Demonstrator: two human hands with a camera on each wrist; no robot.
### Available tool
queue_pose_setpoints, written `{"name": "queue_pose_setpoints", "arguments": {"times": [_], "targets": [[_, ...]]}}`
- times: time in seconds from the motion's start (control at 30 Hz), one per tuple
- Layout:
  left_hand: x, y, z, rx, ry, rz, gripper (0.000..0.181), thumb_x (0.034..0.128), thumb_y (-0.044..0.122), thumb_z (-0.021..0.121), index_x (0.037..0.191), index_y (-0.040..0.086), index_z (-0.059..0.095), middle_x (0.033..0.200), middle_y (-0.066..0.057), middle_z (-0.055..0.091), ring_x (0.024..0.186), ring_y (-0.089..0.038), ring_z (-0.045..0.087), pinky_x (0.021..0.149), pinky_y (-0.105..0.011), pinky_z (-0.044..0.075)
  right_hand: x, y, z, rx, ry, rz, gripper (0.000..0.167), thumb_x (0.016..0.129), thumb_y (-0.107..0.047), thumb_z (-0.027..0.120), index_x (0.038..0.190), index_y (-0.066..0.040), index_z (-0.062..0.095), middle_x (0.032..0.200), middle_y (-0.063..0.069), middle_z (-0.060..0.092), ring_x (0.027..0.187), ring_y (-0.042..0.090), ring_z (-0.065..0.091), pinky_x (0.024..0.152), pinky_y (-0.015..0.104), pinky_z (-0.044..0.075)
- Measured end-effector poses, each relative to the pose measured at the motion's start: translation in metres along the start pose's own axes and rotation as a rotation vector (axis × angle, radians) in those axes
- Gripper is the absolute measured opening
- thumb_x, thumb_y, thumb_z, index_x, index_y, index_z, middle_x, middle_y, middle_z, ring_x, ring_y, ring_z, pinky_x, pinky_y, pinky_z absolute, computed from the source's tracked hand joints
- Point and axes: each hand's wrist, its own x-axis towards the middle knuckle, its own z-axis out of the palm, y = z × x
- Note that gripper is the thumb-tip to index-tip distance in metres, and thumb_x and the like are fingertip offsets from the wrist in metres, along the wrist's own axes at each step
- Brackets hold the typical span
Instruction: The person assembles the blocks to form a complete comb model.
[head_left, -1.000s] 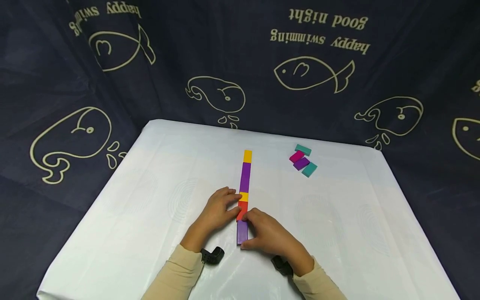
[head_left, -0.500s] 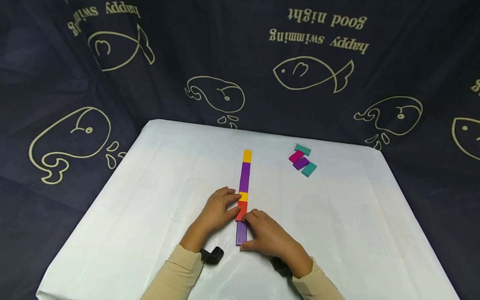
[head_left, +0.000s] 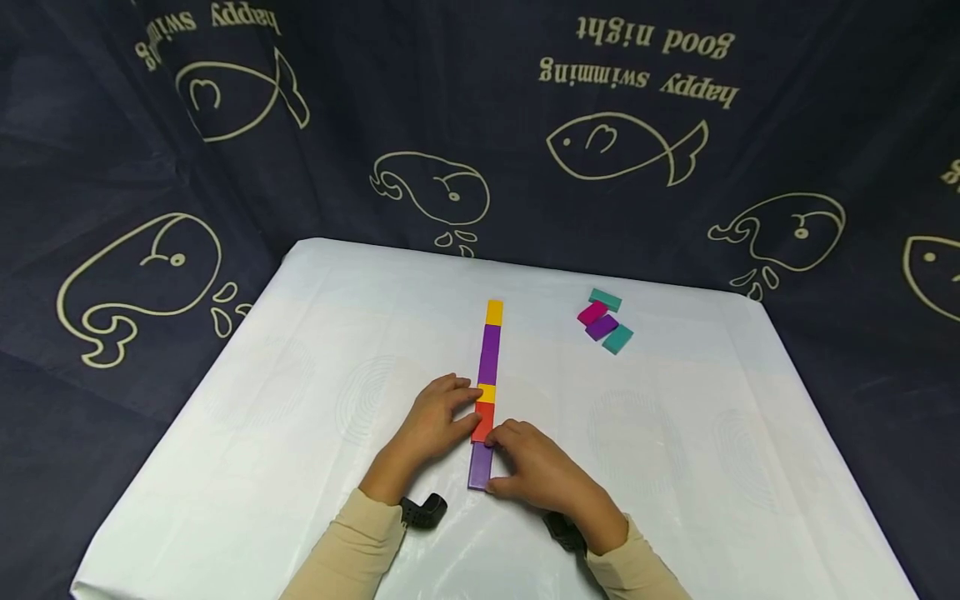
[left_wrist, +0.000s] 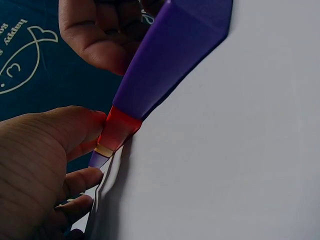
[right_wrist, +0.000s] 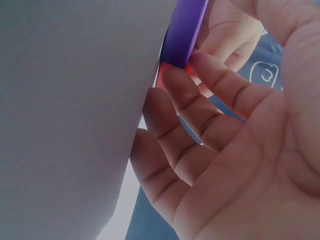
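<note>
A row of flat blocks runs away from me on the white table. Nearest is a purple block (head_left: 481, 466), then a red block (head_left: 483, 422), a small yellow block (head_left: 487, 393), a longer purple stretch (head_left: 489, 355) and a yellow block (head_left: 495, 312) at the far end. From the left, my left hand (head_left: 433, 422) touches the row, thumb at the red block and index finger by the small yellow one. My right hand (head_left: 542, 468) lies along the right side of the near purple block, index fingertip by its far end, thumb by its near corner. That block slants slightly against the row.
Several loose blocks lie at the back right: a teal block (head_left: 605, 299), a magenta block (head_left: 592, 313), a purple block (head_left: 602, 327) and another teal block (head_left: 618, 339). Behind the table (head_left: 697, 417) hangs a dark cloth (head_left: 420, 92) with fish drawings.
The near purple block has shifted a little left, most at its near end. My right thumb has gone from its near end to its right side. The left hand has stayed put.
</note>
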Motion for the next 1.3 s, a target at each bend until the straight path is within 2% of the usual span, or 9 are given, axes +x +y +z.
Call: {"name": "queue_pose_setpoints", "arguments": {"times": [0.73, 0.87, 1.03, 1.17, 1.3], "targets": [[0.000, -0.002, 0.002, 0.016, 0.000, 0.000, 0.037, 0.0863, 0.019, 0.071, 0.121, 0.006, 0.071, 0.125, -0.015, 0.063, 0.129, -0.040, 0.048, 0.110, -0.051, 0.035, 0.001, 0.001, 0.000, 0.021, -0.026, 0.026, 0.044, 0.078, -0.026, 0.082, 0.115, -0.012, 0.063, 0.108, -0.003, 0.060, 0.099, 0.013, 0.055, 0.093, 0.034, 0.048], [0.000, -0.002, 0.001, -0.001, -0.002, -0.003, 0.037, 0.0865, 0.020, 0.071, 0.121, 0.006, 0.070, 0.126, -0.016, 0.063, 0.130, -0.040, 0.048, 0.110, -0.052, 0.035, 0.001, 0.004, -0.003, 0.068, -0.033, 0.014, 0.043, 0.079, -0.026, 0.082, 0.115, -0.012, 0.063, 0.108, -0.003, 0.060, 0.099, 0.012, 0.055, 0.093, 0.033, 0.049], [0.001, -0.002, 0.001, -0.021, -0.007, -0.008, 0.037, 0.0874, 0.019, 0.069, 0.122, 0.005, 0.070, 0.126, -0.017, 0.062, 0.130, -0.041, 0.047, 0.110, -0.053, 0.034, 0.001, 0.012, -0.015, 0.161, -0.009, 0.028, 0.040, 0.082, -0.022, 0.081, 0.116, -0.010, 0.063, 0.104, -0.001, 0.061, 0.094, 0.014, 0.056, 0.088, 0.031, 0.049], [0.000, 0.000, -0.002, -0.046, -0.015, -0.018, 0.038, 0.0871, 0.019, 0.068, 0.122, 0.003, 0.070, 0.126, -0.016, 0.063, 0.130, -0.040, 0.047, 0.110, -0.052, 0.034, 0.001, 0.022, -0.032, 0.197, 0.015, 0.084, 0.038, 0.086, -0.024, 0.078, 0.117, -0.009, 0.064, 0.107, 0.002, 0.063, 0.098, 0.018, 0.058, 0.090, 0.037, 0.051], [0.002, 0.001, -0.004, -0.067, -0.037, -0.022, 0.041, 0.0877, 0.020, 0.069, 0.124, 0.001, 0.068, 0.127, -0.016, 0.062, 0.129, -0.038, 0.048, 0.109, -0.050, 0.036, 0.000, 0.047, -0.051, 0.194, 0.077, 0.143, 0.037, 0.088, -0.025, 0.077, 0.118, -0.008, 0.064, 0.110, 0.004, 0.064, 0.102, 0.021, 0.058, 0.090, 0.043, 0.051]]}}
